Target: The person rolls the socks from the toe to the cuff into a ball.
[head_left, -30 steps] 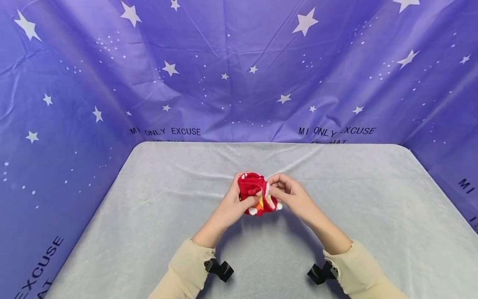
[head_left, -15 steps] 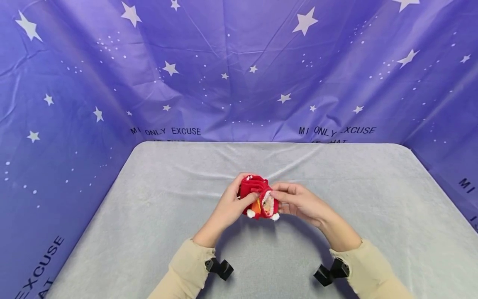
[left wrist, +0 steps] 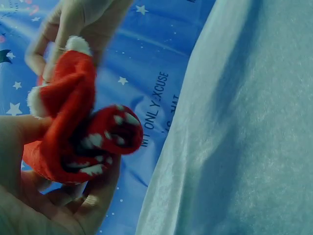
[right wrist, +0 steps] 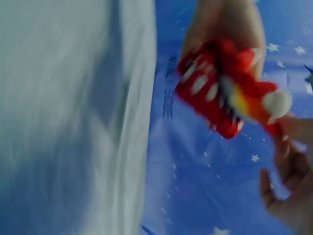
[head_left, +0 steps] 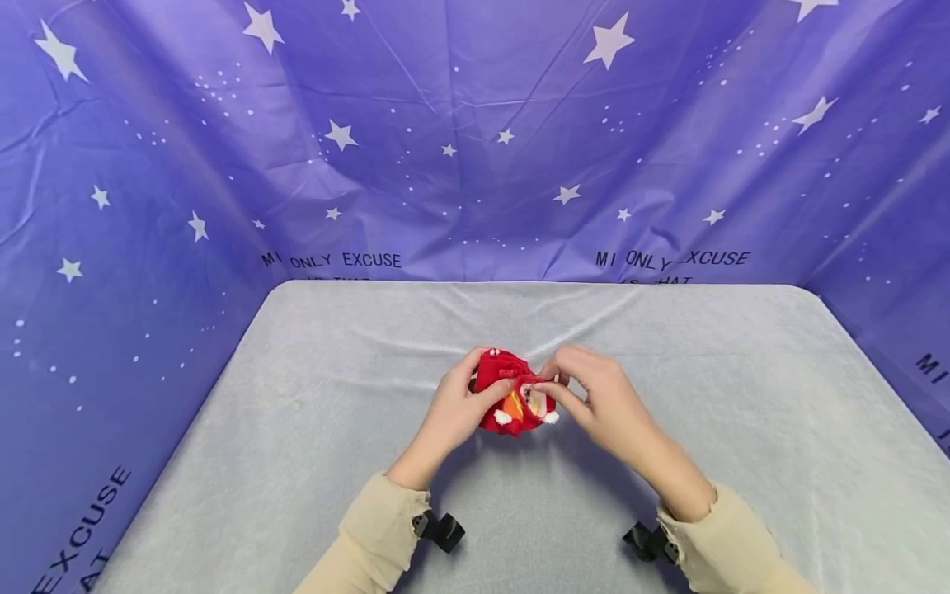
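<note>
**Red sock bunched between two hands**

Red sock (head_left: 514,398), soft and fuzzy with white pompoms and an orange patch, sits crumpled above the grey velvety tablecloth (head_left: 312,429); the left hand (head_left: 454,410) grips it and the right hand (head_left: 597,398) pinches its edge.

Left wrist view: curled fingers (left wrist: 93,198) clasp the white-flecked knit (left wrist: 73,132).

Right wrist view: blurred, the sock (right wrist: 222,95) hangs before the starry purple backdrop (right wrist: 195,181).

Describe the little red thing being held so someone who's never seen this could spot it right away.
Start at the grey table before the starry purple backdrop. Above its middle the left hand and right hand meet around a bunched red fabric piece. It is the only red item, with white pom-poms and an orange patch.
</note>
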Available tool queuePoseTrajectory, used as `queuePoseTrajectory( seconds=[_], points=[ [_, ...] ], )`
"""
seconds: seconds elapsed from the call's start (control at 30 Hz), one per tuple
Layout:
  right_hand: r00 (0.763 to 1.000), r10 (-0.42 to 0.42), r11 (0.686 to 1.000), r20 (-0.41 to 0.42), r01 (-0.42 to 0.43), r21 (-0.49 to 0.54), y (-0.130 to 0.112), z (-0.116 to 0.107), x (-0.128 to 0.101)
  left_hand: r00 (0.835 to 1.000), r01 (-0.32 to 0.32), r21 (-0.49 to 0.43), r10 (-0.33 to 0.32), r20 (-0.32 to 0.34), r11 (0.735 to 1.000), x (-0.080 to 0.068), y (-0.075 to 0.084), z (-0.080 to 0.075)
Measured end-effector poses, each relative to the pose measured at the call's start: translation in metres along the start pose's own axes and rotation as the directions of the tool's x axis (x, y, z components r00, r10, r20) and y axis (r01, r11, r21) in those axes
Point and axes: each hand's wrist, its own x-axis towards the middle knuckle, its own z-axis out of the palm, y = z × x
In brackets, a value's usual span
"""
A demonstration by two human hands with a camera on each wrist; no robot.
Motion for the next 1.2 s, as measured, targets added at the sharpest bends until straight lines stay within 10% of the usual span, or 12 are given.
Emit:
queuePoseTrajectory(
  seconds=[0.1,0.4,0.77,1.07,1.2],
  points=[
    [0.992,-0.119,0.989,-0.048,0.114,-0.089,-0.001,0.001,0.002,1.0,0.006,0.018,-0.006,-0.002,1.0,0.0,0.002,0.001],
    [0.994,0.107,0.994,-0.033,-0.109,-0.033,0.004,0.002,0.006,0.995,-0.021,0.022,0.018,0.1,1.0,-0.006,0.014,0.003],
    [0.993,0.059,0.996,-0.1,-0.066,-0.064,0.002,0.011,0.006,0.999,0.024,0.043,-0.026,0.042,0.999,-0.007,0.019,0.013],
    [0.976,0.199,0.978,-0.082,-0.193,0.08,0.001,0.013,-0.006,0.998,-0.022,0.078,0.026,-0.049,0.997,-0.004,0.015,0.011],
    [0.945,0.328,0.884,-0.019,-0.299,0.359,-0.001,0.012,-0.009,0.996,-0.069,0.144,0.077,-0.051,0.987,-0.004,0.016,0.009]
  ],
)
